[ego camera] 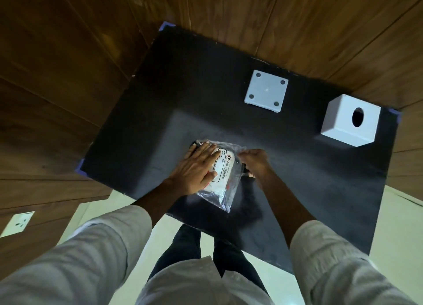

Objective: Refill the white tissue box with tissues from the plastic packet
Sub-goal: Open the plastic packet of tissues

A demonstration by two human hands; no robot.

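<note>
A clear plastic packet of white tissues (223, 179) with a printed label lies near the front of the black table (297, 201). My left hand (196, 165) lies flat on the packet's left side, fingers spread. My right hand (253, 161) is curled at the packet's right edge, pinching the plastic there. The white tissue box cover (350, 121), with a round hole in its top, stands at the far right. Its white square base plate (266, 90) lies apart from it, further back near the middle, with dark dots at its corners.
Wood-panelled walls enclose the table at the back and left. Blue tape marks the table's corners (168, 26). A wall socket (18, 223) sits low on the left. Pale floor and my legs show below the table's front edge.
</note>
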